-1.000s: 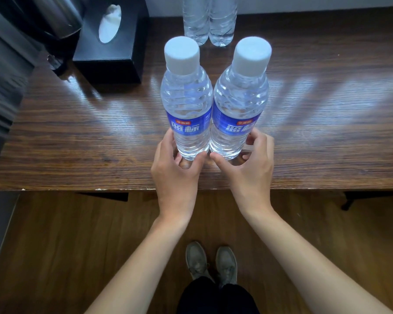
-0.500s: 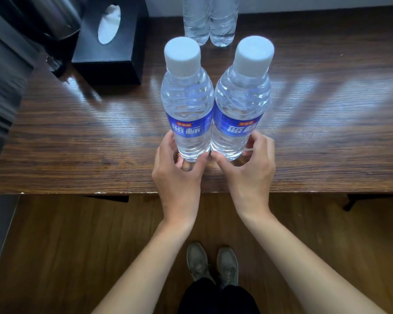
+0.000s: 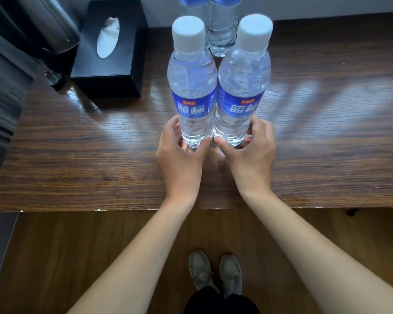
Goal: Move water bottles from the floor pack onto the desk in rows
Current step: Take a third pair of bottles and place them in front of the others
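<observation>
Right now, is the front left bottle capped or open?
Capped: a white cap sits on the front left bottle.

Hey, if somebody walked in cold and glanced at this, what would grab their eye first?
Two upright water bottles with white caps and blue labels stand side by side, touching, mid-desk, the left hand and right hand cupped around their bases. Behind them, two more bottles stand at the back edge of the wooden desk. A black tissue box sits at back left.
</observation>
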Demonstrator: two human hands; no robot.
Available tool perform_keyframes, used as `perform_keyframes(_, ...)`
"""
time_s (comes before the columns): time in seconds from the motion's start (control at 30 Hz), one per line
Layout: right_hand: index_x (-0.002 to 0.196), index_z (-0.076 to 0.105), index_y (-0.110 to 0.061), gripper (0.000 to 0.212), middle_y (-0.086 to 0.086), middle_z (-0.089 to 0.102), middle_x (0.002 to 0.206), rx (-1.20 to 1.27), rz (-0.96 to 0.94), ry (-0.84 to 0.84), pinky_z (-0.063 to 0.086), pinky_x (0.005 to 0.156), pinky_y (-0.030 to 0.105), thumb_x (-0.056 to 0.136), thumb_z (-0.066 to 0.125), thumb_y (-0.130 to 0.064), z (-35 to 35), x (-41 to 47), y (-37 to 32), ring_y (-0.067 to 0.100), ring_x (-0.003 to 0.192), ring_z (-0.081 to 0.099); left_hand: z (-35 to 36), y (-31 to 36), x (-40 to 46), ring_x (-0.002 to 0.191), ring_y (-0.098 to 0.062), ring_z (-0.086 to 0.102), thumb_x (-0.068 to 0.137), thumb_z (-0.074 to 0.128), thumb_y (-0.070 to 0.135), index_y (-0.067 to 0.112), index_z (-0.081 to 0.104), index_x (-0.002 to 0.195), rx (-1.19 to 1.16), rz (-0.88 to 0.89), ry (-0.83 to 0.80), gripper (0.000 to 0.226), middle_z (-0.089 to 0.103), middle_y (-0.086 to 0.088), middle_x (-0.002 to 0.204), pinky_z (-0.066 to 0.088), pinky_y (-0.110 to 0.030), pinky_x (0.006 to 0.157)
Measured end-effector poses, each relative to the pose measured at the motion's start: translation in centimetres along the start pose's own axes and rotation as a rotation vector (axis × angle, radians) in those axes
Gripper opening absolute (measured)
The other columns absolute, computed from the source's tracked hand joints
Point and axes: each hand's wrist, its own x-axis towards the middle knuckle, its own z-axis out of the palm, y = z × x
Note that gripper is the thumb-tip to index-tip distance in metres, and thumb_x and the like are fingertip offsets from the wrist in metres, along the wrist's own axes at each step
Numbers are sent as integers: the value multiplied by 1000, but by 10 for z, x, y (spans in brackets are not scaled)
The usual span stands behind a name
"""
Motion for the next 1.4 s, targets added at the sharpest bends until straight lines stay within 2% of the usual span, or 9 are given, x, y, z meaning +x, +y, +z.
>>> perform_keyframes(0.13,110,57,-12,58,-6,45,100,-20,-13,4,52,80,41,66,83,-39,10,16,3,25,90,56,8,-1,17,103,14,61,69,88,13,24,57,124,-2,-1,-6,64,64,17,111,51,-11,86)
perform_keyframes(0.33,106,58,-10,55,1,50,100,-14,-1,2,51,80,40,65,82,-39,23,43,6,24,93,54,20,-4,44,110,-2,65,68,89,16,28,57,122,-18,8,-2,64,67,4,119,56,-22,88)
perform_keyframes(0.5,107,59,-11,54,-1,50,100,1,0,2,51,81,38,66,84,-35,34,67,6,24,93,55,33,-1,69,112,-4,64,68,89,11,28,58,120,-66,2,-7,62,67,4,118,57,-24,89)
perform_keyframes(0.8,96,56,-15,46,-5,46,94,-7,-35,37,51,78,41,65,84,-34,59,117,7,23,89,54,57,2,121,107,-5,67,66,90,10,35,57,113,-53,37,-12,63,68,5,114,59,-32,89)
perform_keyframes(0.93,98,59,-15,45,-2,49,96,7,-23,42,50,80,41,65,83,-34,68,133,7,23,92,54,64,2,139,106,-3,66,66,90,10,41,55,108,-43,61,-18,64,68,8,111,59,-31,88)
perform_keyframes(1.2,97,60,-15,44,-2,49,95,1,-35,42,51,80,41,65,82,-34,80,155,5,23,92,54,74,-3,164,109,-9,66,66,90,12,34,57,114,-52,73,-21,62,68,5,112,58,-37,92)
perform_keyframes(1.4,104,61,-17,47,-2,51,99,-3,-30,26,51,83,39,66,83,-34,85,164,4,22,96,55,78,-1,172,108,-6,66,66,90,10,40,55,109,-46,83,-24,63,68,9,110,58,-36,92)
